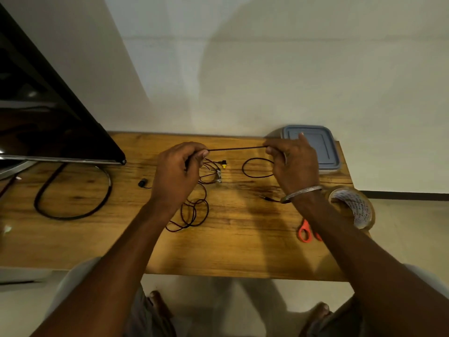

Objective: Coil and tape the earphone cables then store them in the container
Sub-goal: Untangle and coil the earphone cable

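Note:
A thin dark earphone cable (237, 148) is stretched taut between my two hands above the wooden table (233, 246). My left hand (178, 176) pinches its left end, my right hand (292, 164) pinches the right end. More of the cable hangs in loose loops (194, 212) on the table under my left hand, with a yellow-tipped earbud (223, 164) beside it. A single loop (257, 167) lies by my right hand. The grey lidded container (315, 147) stands behind my right hand. A roll of clear tape (353, 206) sits at the table's right edge.
Orange-handled scissors (306, 231) lie near the tape, partly under my right forearm. A black monitor (43, 113) stands at the left with a thick black cord (73, 188) looped on the table. A small black object (142, 183) lies left of my left hand. A wall backs the table.

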